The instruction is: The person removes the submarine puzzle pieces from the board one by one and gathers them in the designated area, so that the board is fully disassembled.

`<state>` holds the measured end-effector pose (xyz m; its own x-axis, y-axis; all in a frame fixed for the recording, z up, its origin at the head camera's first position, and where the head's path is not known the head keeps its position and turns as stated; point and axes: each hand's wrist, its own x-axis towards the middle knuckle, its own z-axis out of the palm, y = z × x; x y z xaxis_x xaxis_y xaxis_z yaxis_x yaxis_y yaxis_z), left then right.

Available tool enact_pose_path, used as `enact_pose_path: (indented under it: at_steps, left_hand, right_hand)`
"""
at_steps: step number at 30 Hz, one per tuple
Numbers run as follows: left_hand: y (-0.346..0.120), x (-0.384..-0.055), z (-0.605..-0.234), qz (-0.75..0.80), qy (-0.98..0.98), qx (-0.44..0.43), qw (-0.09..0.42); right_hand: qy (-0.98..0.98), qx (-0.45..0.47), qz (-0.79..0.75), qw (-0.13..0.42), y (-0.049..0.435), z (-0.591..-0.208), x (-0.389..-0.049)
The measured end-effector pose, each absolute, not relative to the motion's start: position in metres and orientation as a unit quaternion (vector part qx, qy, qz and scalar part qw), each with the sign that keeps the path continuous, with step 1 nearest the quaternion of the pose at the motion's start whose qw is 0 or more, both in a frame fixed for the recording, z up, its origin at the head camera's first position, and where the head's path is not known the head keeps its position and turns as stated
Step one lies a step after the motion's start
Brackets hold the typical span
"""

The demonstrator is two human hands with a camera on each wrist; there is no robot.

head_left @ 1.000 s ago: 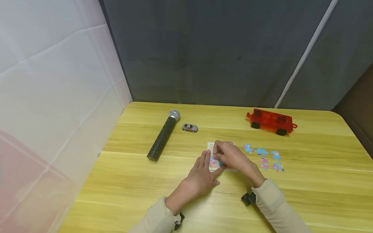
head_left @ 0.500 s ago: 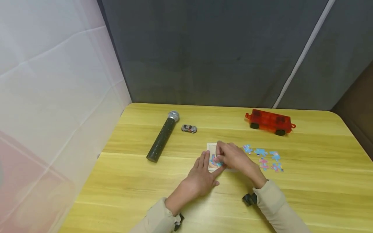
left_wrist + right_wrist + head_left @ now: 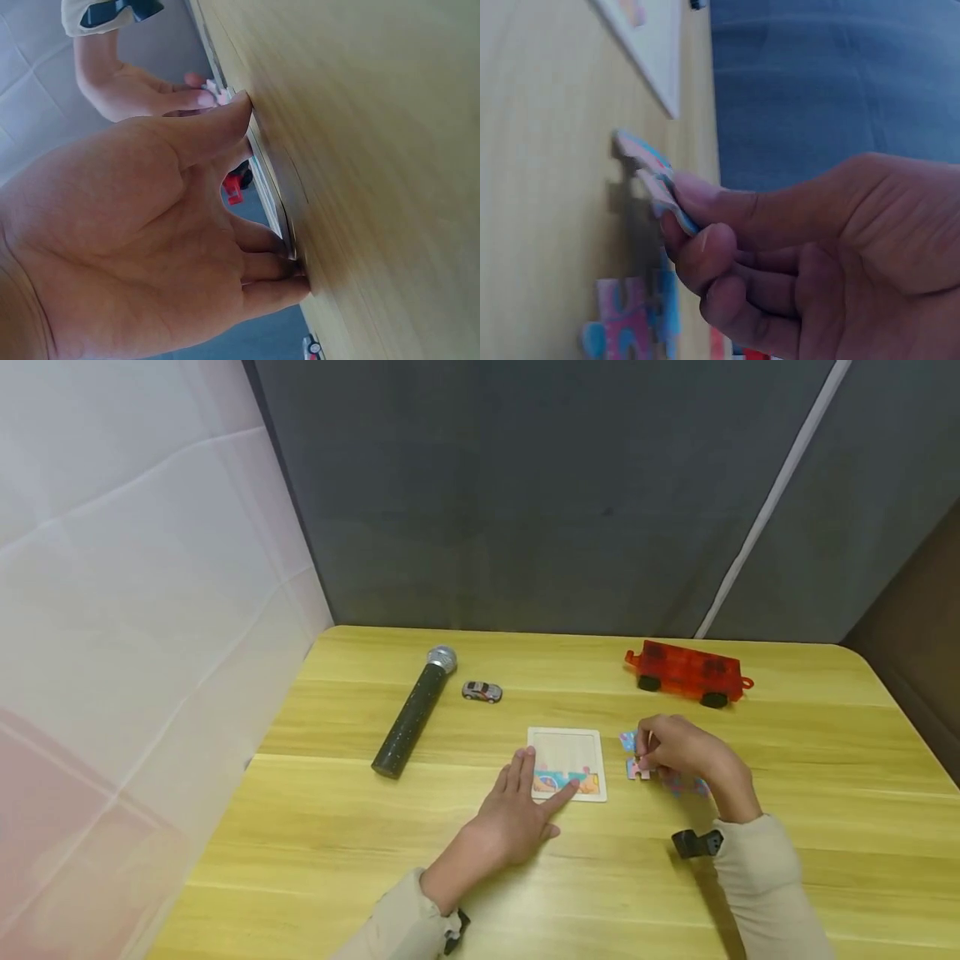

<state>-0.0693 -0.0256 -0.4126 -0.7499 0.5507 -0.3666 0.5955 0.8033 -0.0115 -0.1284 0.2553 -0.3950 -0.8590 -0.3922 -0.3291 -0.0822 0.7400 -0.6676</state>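
My left hand [image 3: 513, 818] lies at the lower left of a small square wooden puzzle tray [image 3: 566, 747], its fingers extended along the left edge and over the bottom. Colourful pieces [image 3: 555, 781] fill a strip along the tray's lower side; above them the pale backing shows. To the right of the tray, my right hand [image 3: 693, 756] pinches a pink and blue puzzle piece [image 3: 649, 161] between thumb and fingers, tilted above the table. Loose puzzle pieces [image 3: 622, 315] lie beneath and beside that hand, which partly hides them in the head view.
A dark speckled microphone [image 3: 412, 718] with a silver head lies on the left of the wooden table [image 3: 337, 852]. Beside its head is a small toy car [image 3: 482, 692]. A translucent red toy wagon [image 3: 686, 670] stands at the back right, behind the loose pieces.
My right hand has moved right, from over the tray to the loose pieces, and holds a puzzle piece there. More of the tray is uncovered. My left hand has stayed put.
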Motion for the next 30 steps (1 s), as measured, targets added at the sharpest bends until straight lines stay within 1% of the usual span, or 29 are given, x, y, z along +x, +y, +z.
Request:
enact_pose_path:
  at_steps: [5,11,14,16,21,23,27,30]
  left_hand:
    - [-0.027,-0.069,-0.413,-0.057,0.933,0.307,0.177]
    - [-0.028,-0.069,-0.413,-0.060,0.933,0.312,0.172]
    - [-0.028,-0.069,-0.412,-0.053,0.933,0.311,0.172]
    - [-0.028,-0.069,-0.412,-0.051,0.933,0.310,0.174]
    - [-0.027,-0.069,-0.413,-0.056,0.934,0.306,0.175]
    - [-0.028,-0.069,-0.413,-0.063,0.934,0.305,0.173]
    - [-0.029,-0.069,-0.412,-0.064,0.934,0.306,0.173]
    - [-0.032,-0.068,-0.410,-0.039,0.933,0.308,0.181]
  right_hand:
    - [0.920,-0.086,-0.312,0.220,0.250,-0.401,-0.128]
    - [0.960,-0.035,-0.221,0.167,0.236,-0.399,-0.124]
    - [0.976,-0.028,-0.163,0.142,0.228,-0.397,-0.122]
    - [0.979,-0.051,-0.151,0.128,0.223,-0.397,-0.120]
    - [0.952,-0.203,-0.212,0.088,0.208,-0.407,-0.109]
    - [0.943,-0.232,-0.229,0.074,0.200,-0.414,-0.103]
    - [0.951,-0.203,-0.224,0.067,0.188,-0.419,-0.095]
    - [0.954,-0.182,-0.224,0.079,0.184,-0.419,-0.094]
